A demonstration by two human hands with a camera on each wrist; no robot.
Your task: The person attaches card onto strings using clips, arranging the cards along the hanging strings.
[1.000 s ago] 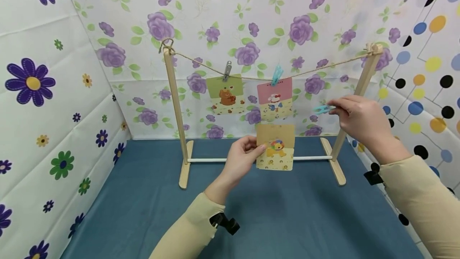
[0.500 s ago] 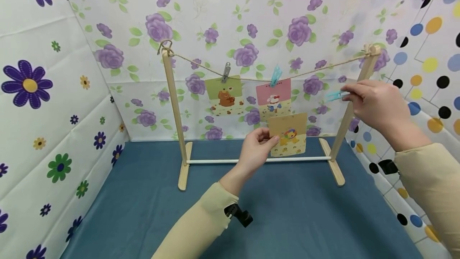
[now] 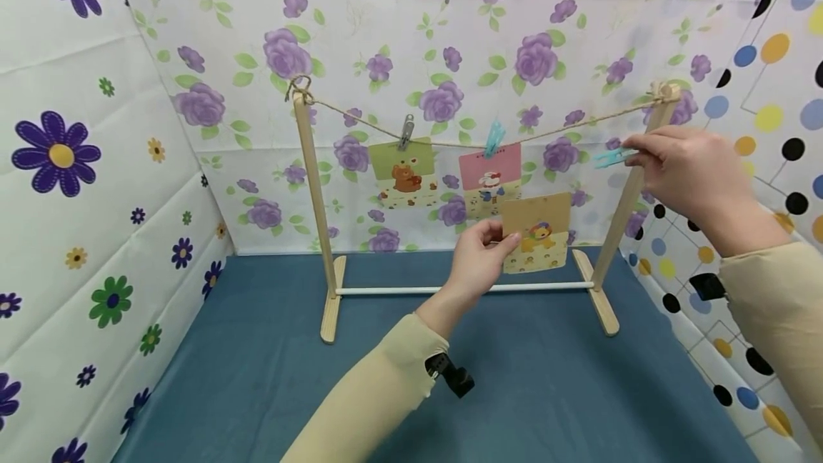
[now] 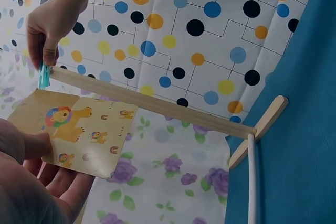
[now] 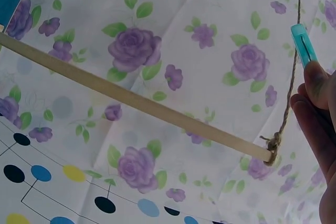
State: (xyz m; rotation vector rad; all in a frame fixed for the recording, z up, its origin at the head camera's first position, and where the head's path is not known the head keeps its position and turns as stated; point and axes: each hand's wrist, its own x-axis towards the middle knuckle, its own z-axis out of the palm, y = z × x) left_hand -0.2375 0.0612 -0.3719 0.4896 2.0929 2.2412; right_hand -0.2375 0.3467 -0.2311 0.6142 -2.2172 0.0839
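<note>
My left hand [image 3: 479, 259] pinches a yellow card with a lion picture [image 3: 537, 233] by its left edge, below the sagging twine [image 3: 572, 122]. In the left wrist view the thumb lies on the face of the card [image 4: 86, 129], with fingers behind it. Up and to the right, my right hand [image 3: 697, 170] pinches a light blue clothespin [image 3: 612, 157] near the right post; the pin's tip points left, apart from the card and below the twine. A green bear card [image 3: 405, 173] hangs from a grey clothespin [image 3: 406, 132], and a pink card [image 3: 491, 176] from another blue clothespin [image 3: 494, 138].
Two wooden posts [image 3: 313, 191] on flat feet [image 3: 332, 300] hold the twine, joined low down by a white rod [image 3: 386, 291]. The frame stands on a blue cloth [image 3: 270, 377]. Patterned sheets [image 3: 360, 34] close in the back and both sides.
My left hand has carried the lion card rightward and upward, from below the pink card to its lower right. My right hand has moved right and up with the clothespin.
</note>
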